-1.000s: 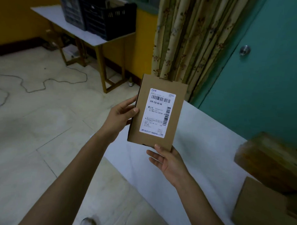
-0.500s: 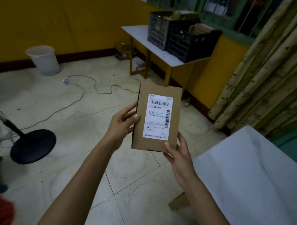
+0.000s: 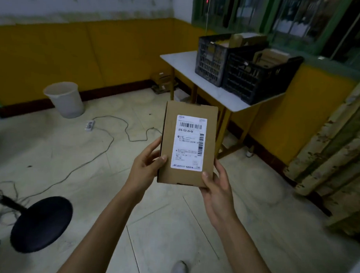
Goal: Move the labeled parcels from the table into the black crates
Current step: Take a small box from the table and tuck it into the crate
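**Carrying the parcel to the crates**

My left hand and right hand both grip the labeled parcel, upright at chest height. I should keep it level while crossing toward the black crates, minding the floor cable.

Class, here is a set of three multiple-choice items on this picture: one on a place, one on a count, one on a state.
1. Where do the black plastic crates stand?
A. on the floor
B. on a white-topped table
C. on the round black stool

2. How many crates?
A. one
B. two
C. four

3. How is the brown cardboard parcel with a white label held?
A. by the left hand and the right hand
B. by one hand
C. lying on the floor

Answers: 1 B, the tabletop shows under them; 2 B, two stand side by side; 3 A, both hands grip its lower edges.
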A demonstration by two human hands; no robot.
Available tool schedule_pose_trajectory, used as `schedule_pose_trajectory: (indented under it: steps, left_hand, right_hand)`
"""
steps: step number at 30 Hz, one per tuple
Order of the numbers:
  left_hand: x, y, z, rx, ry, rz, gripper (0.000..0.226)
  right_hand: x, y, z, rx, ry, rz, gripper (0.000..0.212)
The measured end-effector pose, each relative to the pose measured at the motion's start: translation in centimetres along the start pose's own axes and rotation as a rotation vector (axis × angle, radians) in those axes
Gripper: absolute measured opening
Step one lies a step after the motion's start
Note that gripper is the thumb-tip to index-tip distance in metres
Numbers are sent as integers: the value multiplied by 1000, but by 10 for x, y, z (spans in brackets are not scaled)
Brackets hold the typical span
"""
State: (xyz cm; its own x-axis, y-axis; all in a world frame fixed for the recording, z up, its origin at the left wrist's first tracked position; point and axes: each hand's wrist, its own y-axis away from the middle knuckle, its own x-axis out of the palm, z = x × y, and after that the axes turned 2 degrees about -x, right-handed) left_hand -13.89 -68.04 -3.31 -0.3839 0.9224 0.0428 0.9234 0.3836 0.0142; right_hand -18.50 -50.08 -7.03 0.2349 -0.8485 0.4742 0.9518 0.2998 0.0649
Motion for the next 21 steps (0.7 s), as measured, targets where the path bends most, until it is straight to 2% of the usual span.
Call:
schedule_pose_trajectory:
  steps: [9,15,21]
  left_hand:
    - [-17,-174,-14,-30,55,-52,51]
    - [-12,-296,-3,17,103,22,40]
    - [-2,-446,-11,40,142,198,33]
  right_hand:
    - [45,-172,19,-43,-26,-23,47]
    - [52,-279,15,-60,-45,-119,44]
    - [68,-399,28,-139,25,-257,43]
